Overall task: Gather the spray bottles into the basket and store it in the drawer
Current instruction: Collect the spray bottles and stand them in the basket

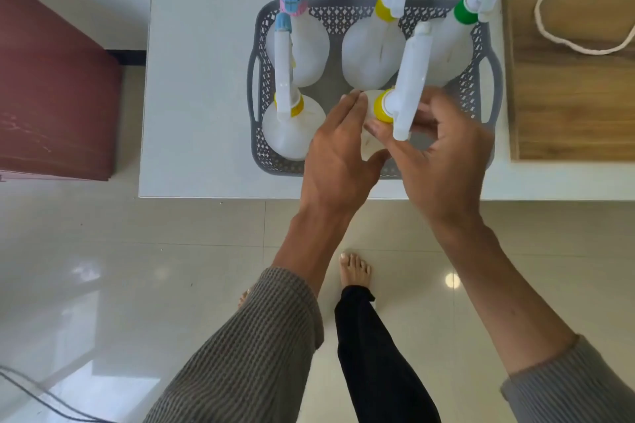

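Observation:
A grey perforated basket (256, 86) stands on the white table (199, 96). Several white spray bottles stand upright inside it: a blue-capped one (309, 41) at the back left, a yellow-capped one (372, 55) at the back middle, a green-capped one (446, 51) at the back right, and another yellow-capped one (292, 130) at the front left. Both hands wrap a further yellow-capped spray bottle (405, 93) at the basket's front right. My left hand (338, 154) grips its body from the left; my right hand (443, 151) holds it from the right, near the neck.
A dark red cabinet (51, 96) stands left of the table. A wooden board (567, 79) with a loop of white cord (584, 10) lies at the table's right. Below is a glossy tiled floor with my bare feet and a cable at the bottom left.

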A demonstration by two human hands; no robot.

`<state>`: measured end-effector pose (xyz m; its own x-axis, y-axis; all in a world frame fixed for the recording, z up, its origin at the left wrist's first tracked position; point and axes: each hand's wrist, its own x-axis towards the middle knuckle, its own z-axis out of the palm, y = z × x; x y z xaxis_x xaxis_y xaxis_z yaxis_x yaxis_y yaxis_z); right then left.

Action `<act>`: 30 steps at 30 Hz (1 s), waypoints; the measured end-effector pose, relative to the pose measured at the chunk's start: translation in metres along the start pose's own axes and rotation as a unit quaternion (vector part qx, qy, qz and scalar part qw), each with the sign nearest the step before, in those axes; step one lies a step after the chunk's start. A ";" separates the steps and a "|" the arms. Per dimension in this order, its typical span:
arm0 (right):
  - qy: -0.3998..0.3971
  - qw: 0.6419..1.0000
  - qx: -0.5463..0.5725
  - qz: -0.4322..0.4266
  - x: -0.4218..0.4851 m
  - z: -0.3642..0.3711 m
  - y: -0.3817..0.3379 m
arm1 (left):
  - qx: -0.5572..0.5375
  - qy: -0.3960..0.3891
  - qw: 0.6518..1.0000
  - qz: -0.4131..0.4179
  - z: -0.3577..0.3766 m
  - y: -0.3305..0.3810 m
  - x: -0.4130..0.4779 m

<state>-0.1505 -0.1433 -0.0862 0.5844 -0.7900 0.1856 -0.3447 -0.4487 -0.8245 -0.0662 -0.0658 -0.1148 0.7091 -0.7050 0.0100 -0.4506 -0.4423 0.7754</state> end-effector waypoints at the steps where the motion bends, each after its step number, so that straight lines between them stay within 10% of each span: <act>1: -0.005 1.000 0.001 0.003 0.003 0.003 0.003 | 0.004 -0.002 1.000 -0.005 0.001 -0.002 0.003; 30: -0.085 0.994 -0.018 0.060 0.000 0.013 0.024 | 0.020 -0.011 0.998 -0.053 0.001 -0.014 -0.008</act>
<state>-0.1493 -0.1483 -0.1130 0.6516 -0.7585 -0.0081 -0.4438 -0.3725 -0.8151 -0.0664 -0.0548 -0.1261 0.7421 -0.6649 -0.0848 -0.3952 -0.5362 0.7458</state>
